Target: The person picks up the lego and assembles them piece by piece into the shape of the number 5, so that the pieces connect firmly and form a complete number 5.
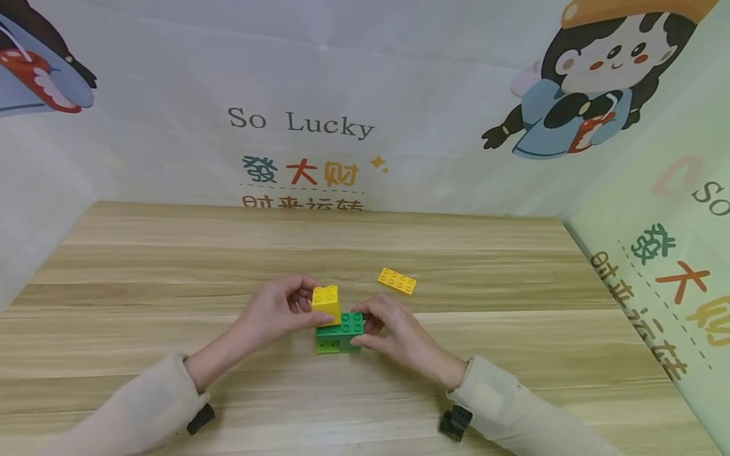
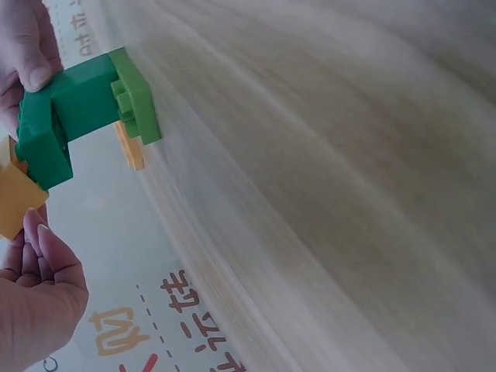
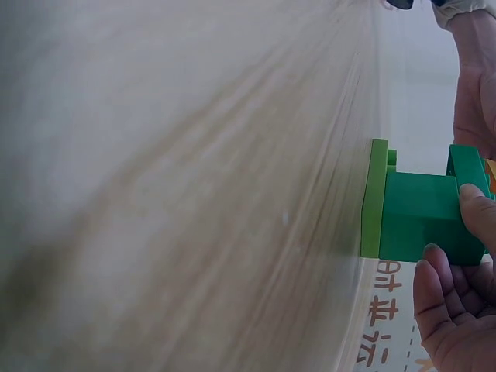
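A green toy-brick stack (image 1: 350, 326) stands on the table: a flat light green brick (image 2: 141, 105) at the bottom, a dark green block (image 3: 418, 213) above it, and a dark green brick on top that juts out leftward. My right hand (image 1: 399, 332) holds the stack's right side between thumb and fingers. My left hand (image 1: 276, 310) pinches a yellow brick (image 1: 325, 307) at the left end of the top green brick. In the left wrist view the yellow brick looks slightly tilted against the green one; whether its studs are locked cannot be told.
A flat yellow studded brick (image 1: 397, 280) lies on the wooden table (image 1: 171, 266) behind the right hand. White printed cloth (image 1: 319, 76) walls the back and sides. A black device (image 1: 455, 423) is at the right wrist, another (image 1: 201, 419) at the left.
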A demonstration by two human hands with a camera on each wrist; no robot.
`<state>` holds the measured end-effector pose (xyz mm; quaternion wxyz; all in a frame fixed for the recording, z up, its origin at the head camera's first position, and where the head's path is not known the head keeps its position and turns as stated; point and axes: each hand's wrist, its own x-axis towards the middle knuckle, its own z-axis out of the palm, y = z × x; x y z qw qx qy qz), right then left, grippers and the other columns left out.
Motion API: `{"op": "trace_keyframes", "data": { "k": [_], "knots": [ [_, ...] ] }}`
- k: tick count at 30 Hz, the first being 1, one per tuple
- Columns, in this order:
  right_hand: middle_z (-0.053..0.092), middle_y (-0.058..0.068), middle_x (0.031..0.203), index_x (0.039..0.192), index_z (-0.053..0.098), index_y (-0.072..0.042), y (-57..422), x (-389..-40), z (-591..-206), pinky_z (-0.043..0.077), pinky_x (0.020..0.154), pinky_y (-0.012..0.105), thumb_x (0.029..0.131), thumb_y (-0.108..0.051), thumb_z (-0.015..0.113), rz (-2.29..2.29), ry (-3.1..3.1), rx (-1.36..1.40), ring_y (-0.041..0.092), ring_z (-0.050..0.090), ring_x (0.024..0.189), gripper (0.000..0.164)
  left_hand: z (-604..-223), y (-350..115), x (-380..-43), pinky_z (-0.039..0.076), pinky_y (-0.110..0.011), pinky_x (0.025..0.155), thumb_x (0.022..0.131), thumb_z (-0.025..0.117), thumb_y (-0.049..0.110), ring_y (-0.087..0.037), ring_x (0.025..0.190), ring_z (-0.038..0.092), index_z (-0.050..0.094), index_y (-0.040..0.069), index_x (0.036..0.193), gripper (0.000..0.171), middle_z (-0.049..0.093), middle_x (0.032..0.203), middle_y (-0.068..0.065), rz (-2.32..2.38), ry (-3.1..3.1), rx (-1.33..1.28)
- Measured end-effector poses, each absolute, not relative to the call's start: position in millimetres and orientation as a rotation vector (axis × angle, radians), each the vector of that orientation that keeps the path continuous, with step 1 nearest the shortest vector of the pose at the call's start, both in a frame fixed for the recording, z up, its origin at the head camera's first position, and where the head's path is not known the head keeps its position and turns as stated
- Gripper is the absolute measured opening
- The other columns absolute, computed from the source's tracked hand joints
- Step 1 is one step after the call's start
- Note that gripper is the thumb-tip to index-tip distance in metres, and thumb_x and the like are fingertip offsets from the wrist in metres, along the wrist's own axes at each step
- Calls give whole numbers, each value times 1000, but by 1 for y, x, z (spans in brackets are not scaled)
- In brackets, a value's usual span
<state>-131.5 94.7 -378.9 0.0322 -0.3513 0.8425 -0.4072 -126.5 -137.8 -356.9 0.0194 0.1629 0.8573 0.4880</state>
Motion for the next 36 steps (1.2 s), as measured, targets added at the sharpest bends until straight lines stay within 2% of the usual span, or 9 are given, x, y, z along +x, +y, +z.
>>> {"op": "trace_keyframes", "data": {
  "k": [5, 22, 36],
  "knots": [
    [58, 5, 92, 107, 62, 0, 95, -131, -379, 49, 67, 19, 77, -8, 76, -1249, 2599, -1081, 11, 53, 78, 34, -357, -136, -123, 46, -21, 56, 68, 84, 17, -11, 66, 52, 65, 4, 100, 39, 63, 79, 1, 1452, 2736, 598],
    [58, 5, 92, 107, 62, 0, 95, -131, -381, 49, 67, 19, 76, -8, 77, -1261, 2592, -1060, 11, 53, 78, 35, -359, -136, -116, 45, -20, 57, 65, 86, 17, -7, 67, 50, 65, 8, 95, 37, 62, 79, 5, 1391, 2840, 704],
    [58, 5, 92, 108, 62, 1, 94, -131, -380, 49, 68, 18, 76, -8, 77, -1257, 2592, -1057, 11, 54, 78, 36, -363, -136, -110, 45, -20, 56, 65, 85, 12, -6, 68, 51, 64, 7, 96, 38, 63, 80, 4, 1449, 2884, 766]
  ]
}}
